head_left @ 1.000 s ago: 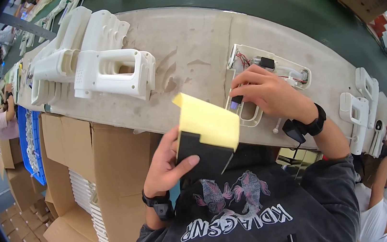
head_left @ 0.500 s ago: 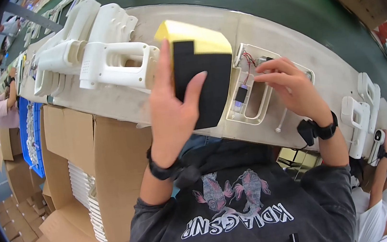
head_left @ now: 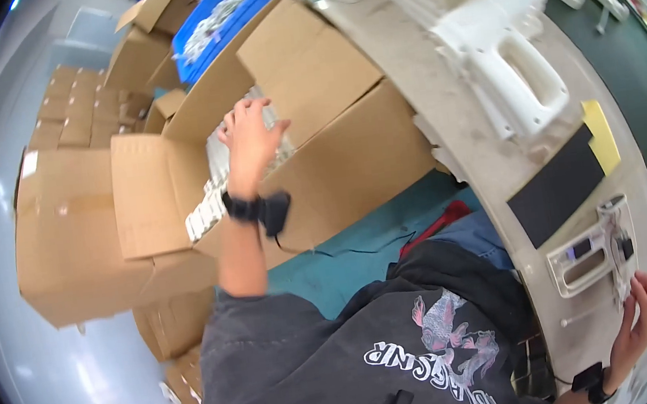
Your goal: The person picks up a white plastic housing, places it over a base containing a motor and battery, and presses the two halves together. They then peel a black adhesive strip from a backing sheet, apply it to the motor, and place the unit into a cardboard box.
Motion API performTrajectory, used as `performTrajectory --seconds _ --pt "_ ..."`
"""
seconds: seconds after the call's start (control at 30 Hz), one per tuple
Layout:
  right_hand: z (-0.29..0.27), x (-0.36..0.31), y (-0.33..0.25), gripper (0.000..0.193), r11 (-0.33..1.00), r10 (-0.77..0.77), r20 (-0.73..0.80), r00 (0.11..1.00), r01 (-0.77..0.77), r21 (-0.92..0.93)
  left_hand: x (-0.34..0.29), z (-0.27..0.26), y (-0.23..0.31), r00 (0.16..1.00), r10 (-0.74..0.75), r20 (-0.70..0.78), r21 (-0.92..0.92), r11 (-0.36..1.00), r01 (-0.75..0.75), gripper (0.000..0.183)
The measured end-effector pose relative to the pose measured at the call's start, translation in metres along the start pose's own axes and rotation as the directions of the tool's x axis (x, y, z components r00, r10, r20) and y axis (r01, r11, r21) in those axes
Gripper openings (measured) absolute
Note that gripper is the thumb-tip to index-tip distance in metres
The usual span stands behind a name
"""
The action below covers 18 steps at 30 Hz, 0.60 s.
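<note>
My left hand (head_left: 252, 136) hangs over an open cardboard carton (head_left: 351, 162), its fingers bent and apart, thumb out to the side. Beneath it, rows of white plastic parts (head_left: 204, 217) stand packed in the carton; I see nothing held. At the lower right my right hand (head_left: 638, 318) has its fingers apart and loosely curved at the edge of a white plastic housing half (head_left: 564, 285) with a handle opening. Whether the fingertips touch the housing is hard to tell. Dark components sit inside it. Beside the housing lies a black sheet (head_left: 552, 188) with a yellow strip (head_left: 603, 137).
White handled housings (head_left: 512, 58) are piled along the far bench (head_left: 491, 181). A blue crate (head_left: 216, 21) of small parts stands behind the carton. More closed cartons (head_left: 68, 225) fill the left side. A thin rod with a rounded end (head_left: 588, 315) lies near the housing.
The view has swung left. My left hand has let go of the black-and-yellow sheet, now on the bench, and moved over the carton. My right hand remains beside the housing.
</note>
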State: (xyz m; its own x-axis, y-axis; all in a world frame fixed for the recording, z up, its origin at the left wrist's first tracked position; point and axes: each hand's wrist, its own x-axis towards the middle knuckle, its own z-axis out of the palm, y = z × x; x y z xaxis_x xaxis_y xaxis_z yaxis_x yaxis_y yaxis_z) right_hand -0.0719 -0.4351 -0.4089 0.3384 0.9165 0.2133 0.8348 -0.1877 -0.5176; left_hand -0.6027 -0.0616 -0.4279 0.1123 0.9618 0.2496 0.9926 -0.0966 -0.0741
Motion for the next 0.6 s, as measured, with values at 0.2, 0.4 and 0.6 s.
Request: performTrajectory --seconds 0.2,0.4,0.6 --pt "0.007 0.029 -0.010 0.025 0.997 -0.025 0.122 0.992 0.016 0.076 0.036 0.065 -0.104 0.495 -0.249 0.832 0.296 0.955 -0.018 0.088" --pt "0.013 0.031 -0.005 0.021 0.987 0.012 0.183 0.983 -0.041 0.154 0.017 0.077 -0.121 0.654 -0.249 0.715 0.253 0.963 0.089 0.056" --pt "0.014 0.033 -0.001 0.022 0.955 0.012 0.147 0.989 -0.054 0.290 0.015 0.066 -0.119 0.719 -0.235 0.654 0.237 0.966 0.100 0.052"
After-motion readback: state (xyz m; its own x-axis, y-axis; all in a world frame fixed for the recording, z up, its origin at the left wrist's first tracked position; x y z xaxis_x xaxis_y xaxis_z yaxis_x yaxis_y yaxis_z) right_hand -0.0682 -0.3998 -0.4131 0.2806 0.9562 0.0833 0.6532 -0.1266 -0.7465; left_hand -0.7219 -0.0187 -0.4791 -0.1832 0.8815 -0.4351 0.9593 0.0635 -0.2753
